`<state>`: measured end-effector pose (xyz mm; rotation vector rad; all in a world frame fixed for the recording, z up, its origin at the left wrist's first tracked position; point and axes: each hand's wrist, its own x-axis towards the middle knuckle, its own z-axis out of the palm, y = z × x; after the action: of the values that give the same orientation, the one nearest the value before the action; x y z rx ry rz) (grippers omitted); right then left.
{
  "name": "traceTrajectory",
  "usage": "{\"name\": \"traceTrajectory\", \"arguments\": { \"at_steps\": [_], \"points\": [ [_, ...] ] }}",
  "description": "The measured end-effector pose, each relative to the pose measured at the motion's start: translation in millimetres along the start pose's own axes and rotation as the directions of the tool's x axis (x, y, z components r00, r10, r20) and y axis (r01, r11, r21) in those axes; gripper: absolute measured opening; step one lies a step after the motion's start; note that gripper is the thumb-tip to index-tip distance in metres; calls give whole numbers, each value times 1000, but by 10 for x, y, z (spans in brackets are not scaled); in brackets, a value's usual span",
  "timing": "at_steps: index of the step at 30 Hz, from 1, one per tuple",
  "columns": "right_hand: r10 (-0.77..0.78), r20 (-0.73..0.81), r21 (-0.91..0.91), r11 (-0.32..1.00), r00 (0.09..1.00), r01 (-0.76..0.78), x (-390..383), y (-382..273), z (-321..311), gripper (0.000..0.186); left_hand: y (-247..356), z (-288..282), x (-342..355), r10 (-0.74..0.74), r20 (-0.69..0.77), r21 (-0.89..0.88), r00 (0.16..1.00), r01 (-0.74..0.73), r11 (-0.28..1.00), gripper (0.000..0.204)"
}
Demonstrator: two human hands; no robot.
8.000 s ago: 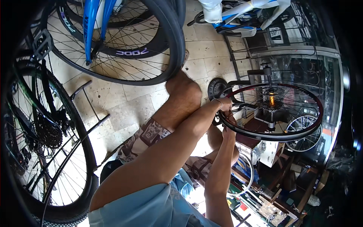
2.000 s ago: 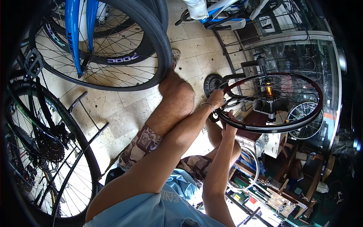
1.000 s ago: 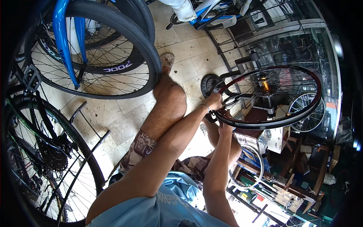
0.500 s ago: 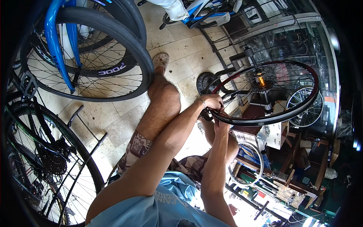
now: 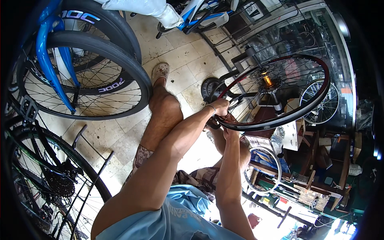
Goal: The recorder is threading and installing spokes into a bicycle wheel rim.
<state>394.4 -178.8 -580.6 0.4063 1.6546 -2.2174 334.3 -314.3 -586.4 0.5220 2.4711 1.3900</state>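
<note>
A bicycle wheel (image 5: pixel 276 125) with a black and red rim is mounted in a dark wheel stand (image 5: pixel 230 75), tilted to my right. Its hub (image 5: pixel 267 81) is gold, and a cassette sits beside it. At the rim's near left edge, the fingers of my left hand (image 5: pixel 220 107) are closed around the rim from above. Just below, my right hand (image 5: pixel 230 131) grips the same stretch from underneath. The two hands nearly touch, and the right fingertips are partly hidden by the rim. Any small tool between them cannot be made out.
At left stands a blue bicycle fork (image 5: pixel 43 60) with a black-tyred wheel (image 5: pixel 146 82); below it is another bicycle's rear wheel (image 5: pixel 86 160). A glass cabinet (image 5: pixel 320 44) lines the right side. A silver rim (image 5: pixel 279 176) leans by a cluttered wooden workbench (image 5: pixel 296 176).
My view has shifted a little, so the wheel and stand sit farther left in the picture. Both hands remain at the rim's near left edge.
</note>
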Motion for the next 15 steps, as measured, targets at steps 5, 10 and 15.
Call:
{"name": "traceTrajectory", "arguments": {
  "at_steps": [5, 10, 15],
  "points": [
    [-97, 20, -39, 994, 995, 98, 157, 127, -215, 12, 60, 94, 30, -79, -56, -39, 995, 77, 996, 7],
    [-67, -87, -28, 998, 994, 65, 161, 166, -243, 17, 63, 195, 40, -199, -133, -96, 971, 187, 978, 5],
    [-250, -277, -51, 968, 928, 246, -117, 161, 261, 19, -39, 229, -51, -51, -328, -109, 943, 16, 994, 9]
  ]
}}
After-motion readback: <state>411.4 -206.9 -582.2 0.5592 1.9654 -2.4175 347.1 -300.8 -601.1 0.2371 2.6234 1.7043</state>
